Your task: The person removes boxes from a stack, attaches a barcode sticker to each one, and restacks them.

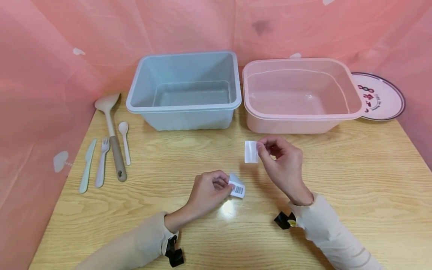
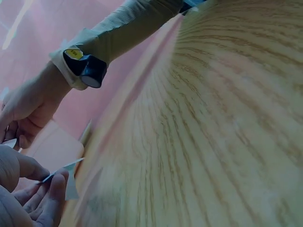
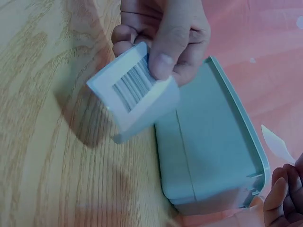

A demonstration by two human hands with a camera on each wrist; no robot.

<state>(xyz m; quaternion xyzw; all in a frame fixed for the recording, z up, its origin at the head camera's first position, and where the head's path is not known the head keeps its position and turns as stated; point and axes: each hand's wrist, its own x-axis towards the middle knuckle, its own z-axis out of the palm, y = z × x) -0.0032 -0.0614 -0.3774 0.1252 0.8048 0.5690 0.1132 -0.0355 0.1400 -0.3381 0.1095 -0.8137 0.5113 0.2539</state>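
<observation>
Near the table's middle, my left hand point(image 1: 208, 192) pinches a white barcode label point(image 1: 238, 190) between thumb and fingers. The right wrist view shows its printed bars clearly, and the label point(image 3: 124, 94) curls along its lower edge. Farther right and a little higher, my right hand point(image 1: 287, 167) pinches a small blank white slip point(image 1: 251, 152) by its right edge, just in front of the pink basin. In the right wrist view the slip point(image 3: 277, 143) points up from my fingertips. The two pieces are apart from each other.
A grey-blue basin point(image 1: 189, 119) and a pink basin point(image 1: 287, 125) stand side by side at the back. A round plate point(image 1: 388, 99) sits behind the pink one. At the left lie a knife point(image 1: 88, 165), a fork point(image 1: 102, 163), a spatula point(image 1: 116, 150) and a small spoon point(image 1: 125, 138).
</observation>
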